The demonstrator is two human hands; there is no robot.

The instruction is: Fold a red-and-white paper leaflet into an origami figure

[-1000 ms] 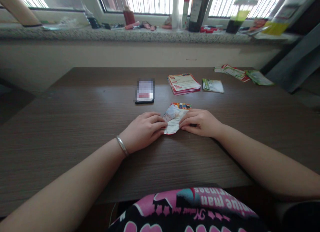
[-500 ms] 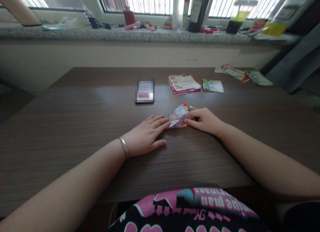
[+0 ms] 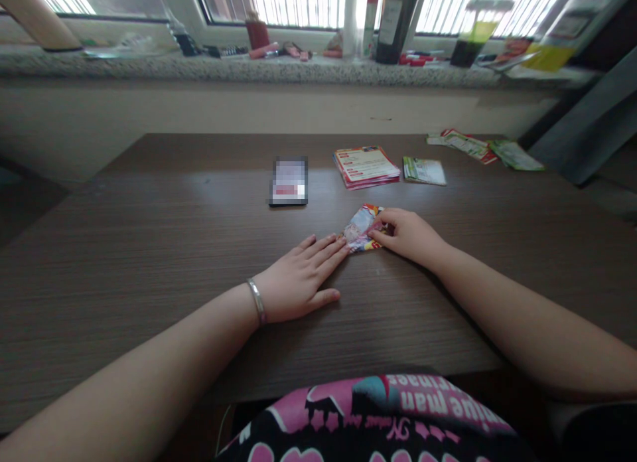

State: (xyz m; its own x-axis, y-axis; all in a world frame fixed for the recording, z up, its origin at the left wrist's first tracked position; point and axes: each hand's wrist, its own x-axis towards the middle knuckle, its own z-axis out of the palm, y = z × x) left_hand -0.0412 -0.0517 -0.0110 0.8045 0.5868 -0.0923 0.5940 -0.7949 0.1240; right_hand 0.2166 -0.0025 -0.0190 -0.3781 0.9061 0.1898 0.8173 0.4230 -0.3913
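The right hand [image 3: 412, 235] closes thumb and fingers in a narrow grip on the right side of one colorful printed paper [image 3: 358, 231], which lies on the worktop [image 3: 149, 256] in front of the person, between the two hands. The left hand [image 3: 298, 283], a single metal bangle [image 3: 257, 301] at its wrist, lies flat with its grip spread wide, fingertips on the paper's left corner. The paper shows creases and part of it appears turned over, suggesting folding begun but unfinished; covering fingers leave the number of folds uncertain. Beyond the left hand lies one phone [image 3: 288, 181], its screen blurred. To the phone's right sits one stack of printed sheets [image 3: 367, 166], flat and seemingly unfolded, too tightly layered to count. Just beside it rests one smaller pile of green-and-white pieces [image 3: 424, 171], whose compact shape hints at folding already done, though its layers cannot be counted either. Near the far right corner lie at least three slips [image 3: 470, 146], partly overlapping. Behind the worktop, one granite windowsill [image 3: 308, 70] carries several bottles [image 3: 391, 27] and small articles, too blurred and crowded for an exact tally.
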